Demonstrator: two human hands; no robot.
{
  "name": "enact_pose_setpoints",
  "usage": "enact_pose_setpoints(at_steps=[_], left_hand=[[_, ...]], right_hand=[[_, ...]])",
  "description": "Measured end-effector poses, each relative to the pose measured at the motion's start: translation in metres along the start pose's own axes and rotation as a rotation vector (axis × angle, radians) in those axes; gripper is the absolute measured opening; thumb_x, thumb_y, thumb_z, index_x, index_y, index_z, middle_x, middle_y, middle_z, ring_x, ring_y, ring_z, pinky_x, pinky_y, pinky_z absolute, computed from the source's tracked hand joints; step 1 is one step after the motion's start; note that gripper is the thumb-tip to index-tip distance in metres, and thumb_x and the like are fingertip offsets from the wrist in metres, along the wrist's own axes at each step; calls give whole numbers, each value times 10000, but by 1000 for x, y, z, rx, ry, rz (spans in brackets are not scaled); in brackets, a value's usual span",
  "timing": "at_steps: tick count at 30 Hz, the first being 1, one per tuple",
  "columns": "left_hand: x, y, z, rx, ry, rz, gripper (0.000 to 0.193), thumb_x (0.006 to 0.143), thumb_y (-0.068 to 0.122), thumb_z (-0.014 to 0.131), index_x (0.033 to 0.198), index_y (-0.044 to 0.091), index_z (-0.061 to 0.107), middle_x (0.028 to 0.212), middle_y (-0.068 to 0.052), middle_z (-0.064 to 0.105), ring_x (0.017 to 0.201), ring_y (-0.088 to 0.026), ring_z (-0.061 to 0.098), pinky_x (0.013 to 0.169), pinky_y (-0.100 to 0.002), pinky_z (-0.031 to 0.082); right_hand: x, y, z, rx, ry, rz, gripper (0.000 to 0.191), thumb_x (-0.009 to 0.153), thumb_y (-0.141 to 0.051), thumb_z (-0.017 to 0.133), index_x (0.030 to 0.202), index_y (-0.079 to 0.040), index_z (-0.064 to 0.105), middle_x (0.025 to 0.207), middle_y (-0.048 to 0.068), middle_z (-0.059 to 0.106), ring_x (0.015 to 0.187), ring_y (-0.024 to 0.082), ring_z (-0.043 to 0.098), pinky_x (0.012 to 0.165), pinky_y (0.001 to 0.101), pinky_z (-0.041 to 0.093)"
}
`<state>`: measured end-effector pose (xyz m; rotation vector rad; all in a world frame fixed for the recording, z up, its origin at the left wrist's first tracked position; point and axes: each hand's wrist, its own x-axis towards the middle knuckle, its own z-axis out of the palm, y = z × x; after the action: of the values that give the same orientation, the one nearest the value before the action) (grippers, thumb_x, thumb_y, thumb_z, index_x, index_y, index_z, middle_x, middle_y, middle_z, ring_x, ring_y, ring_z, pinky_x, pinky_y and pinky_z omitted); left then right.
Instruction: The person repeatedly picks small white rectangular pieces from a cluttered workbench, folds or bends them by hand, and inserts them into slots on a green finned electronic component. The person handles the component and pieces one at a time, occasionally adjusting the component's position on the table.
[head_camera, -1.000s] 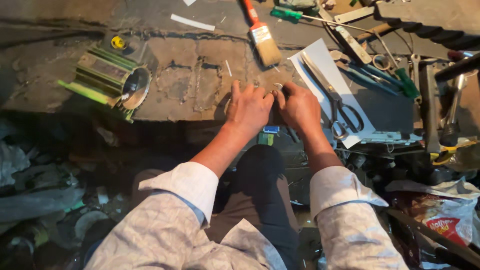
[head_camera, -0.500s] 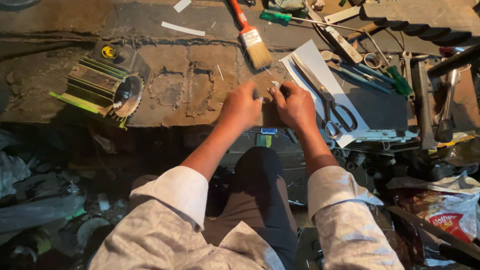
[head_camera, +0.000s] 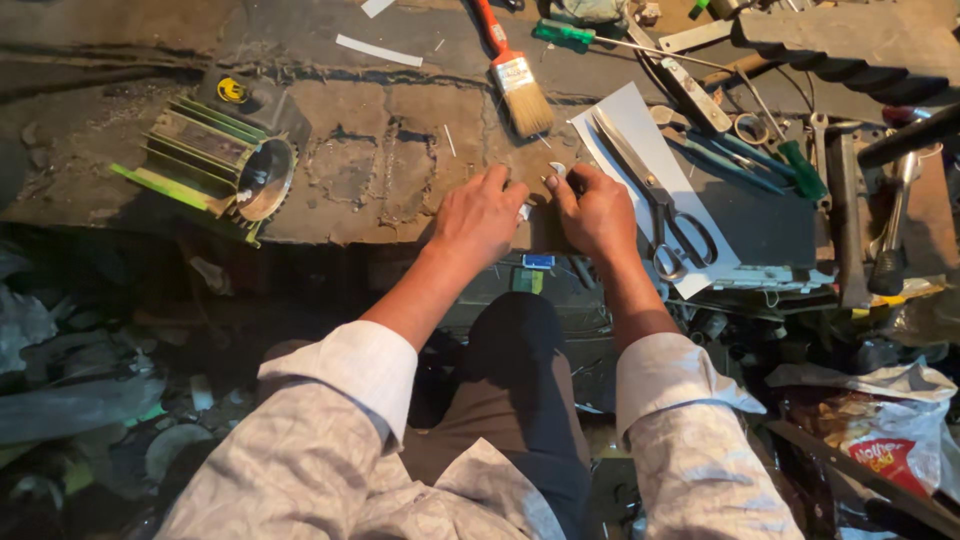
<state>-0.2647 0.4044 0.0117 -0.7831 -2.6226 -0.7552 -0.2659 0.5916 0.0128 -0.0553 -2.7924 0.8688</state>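
Brown flat card piece (head_camera: 535, 215) lies at the table (head_camera: 380, 160) edge, pinned flat by left hand (head_camera: 480, 215) and right hand (head_camera: 597, 210), fingers (head_camera: 494, 182) spread; steel scissors (head_camera: 655, 195) at three o'clock.

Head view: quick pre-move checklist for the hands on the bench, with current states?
1. Both hands on the bench: ok. The left hand and right hand rest side by side at the near edge of the workbench.
2. What the fingers pinch: cannot tell; only a small pale piece shows between them.
3. Scissors apart from the hands: ok, lying on the white sheet just beside the right hand.
4. Paintbrush out of the way: ok, further back on the bench.
5. Green finned motor housing clear of the hands: ok, far off on the left hand's side.
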Motion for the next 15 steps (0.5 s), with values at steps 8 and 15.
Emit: enact_pose_setpoints(at_steps=[8,15], left_hand=[[-16,-1,9,15,120,115,114,853,132,682,959,94,665,1020,-97,618,997,-310,646,751,-457,514],[-30,4,14,49,97,96,301,803,222,718,1045,58,650,1088,-105,630,1073,-306,585,824,-474,424]], right_hand=[[3,4,3,5,-7,-13,372,940,-396,714,845,-37,701,758,194,686,721,409,658,628,477,488],[2,5,4,23,-20,-8,361,934,-390,717,835,-43,708,722,183,680,679,384,659,606,465,487]])
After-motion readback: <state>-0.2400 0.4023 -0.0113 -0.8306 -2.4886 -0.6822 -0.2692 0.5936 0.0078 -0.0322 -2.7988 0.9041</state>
